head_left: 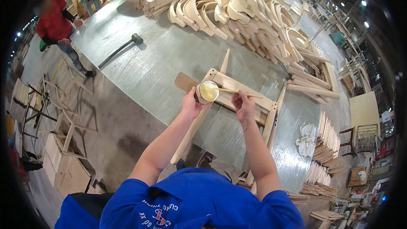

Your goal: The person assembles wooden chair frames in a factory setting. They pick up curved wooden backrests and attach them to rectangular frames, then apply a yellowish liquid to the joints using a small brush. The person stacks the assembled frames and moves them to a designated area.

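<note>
My left hand (193, 104) is wrapped round a small cup (208, 91) of pale yellow paste, held tilted above the table. A thin wooden stick (227, 90) runs from the paste to my right hand (244, 104), whose fingers pinch its outer end. Beneath both hands lies a pale wooden chair frame (243, 83) with dark holes at its corners and tapered legs (189, 137) sticking out. Just beyond the cup sits a flat brown piece (185, 82), partly behind my left hand; its kind I cannot make out.
A mallet (136, 39) lies on the grey-covered table (127, 72). Curved chair backs (250, 15) are piled at the far side, with straight wooden parts (311, 85) to the right. A crumpled white cloth (306, 140) rests near the right edge. A person in red (55, 21) stands at the far left.
</note>
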`<state>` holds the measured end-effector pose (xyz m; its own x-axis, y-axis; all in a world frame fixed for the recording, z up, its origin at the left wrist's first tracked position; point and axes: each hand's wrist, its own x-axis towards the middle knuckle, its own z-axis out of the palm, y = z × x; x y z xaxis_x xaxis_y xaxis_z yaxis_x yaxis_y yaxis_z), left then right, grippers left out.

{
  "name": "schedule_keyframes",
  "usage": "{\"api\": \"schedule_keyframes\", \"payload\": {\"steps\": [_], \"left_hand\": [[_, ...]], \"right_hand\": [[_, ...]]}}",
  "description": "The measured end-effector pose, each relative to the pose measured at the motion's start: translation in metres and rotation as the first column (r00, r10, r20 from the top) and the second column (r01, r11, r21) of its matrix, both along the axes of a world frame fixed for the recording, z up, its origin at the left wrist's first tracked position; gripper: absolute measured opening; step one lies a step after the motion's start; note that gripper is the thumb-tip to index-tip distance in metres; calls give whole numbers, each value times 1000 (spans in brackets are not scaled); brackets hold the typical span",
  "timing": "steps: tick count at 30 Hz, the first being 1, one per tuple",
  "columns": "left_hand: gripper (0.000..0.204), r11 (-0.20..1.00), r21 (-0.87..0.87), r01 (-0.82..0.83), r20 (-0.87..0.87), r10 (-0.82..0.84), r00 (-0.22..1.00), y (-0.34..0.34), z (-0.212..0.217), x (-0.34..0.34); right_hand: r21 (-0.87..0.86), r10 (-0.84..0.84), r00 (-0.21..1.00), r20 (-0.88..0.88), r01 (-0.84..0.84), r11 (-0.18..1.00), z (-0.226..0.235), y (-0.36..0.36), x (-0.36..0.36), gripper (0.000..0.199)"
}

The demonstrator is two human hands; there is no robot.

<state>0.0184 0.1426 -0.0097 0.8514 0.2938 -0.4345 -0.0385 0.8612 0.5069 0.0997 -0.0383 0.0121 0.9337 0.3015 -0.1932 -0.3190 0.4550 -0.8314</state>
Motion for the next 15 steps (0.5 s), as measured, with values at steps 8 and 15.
{"api": "schedule_keyframes", "payload": {"steps": [8,15], "left_hand": [[38,995,-23,102,-135,-104,985,-14,-38,-49],[36,990,123,76,-158,-56,986,-25,-47,-91]], "right_hand": [[-506,140,834,533,182,843,12,-3,36,13],[-706,402,613,680,399,585,16,34,33,16]]}}
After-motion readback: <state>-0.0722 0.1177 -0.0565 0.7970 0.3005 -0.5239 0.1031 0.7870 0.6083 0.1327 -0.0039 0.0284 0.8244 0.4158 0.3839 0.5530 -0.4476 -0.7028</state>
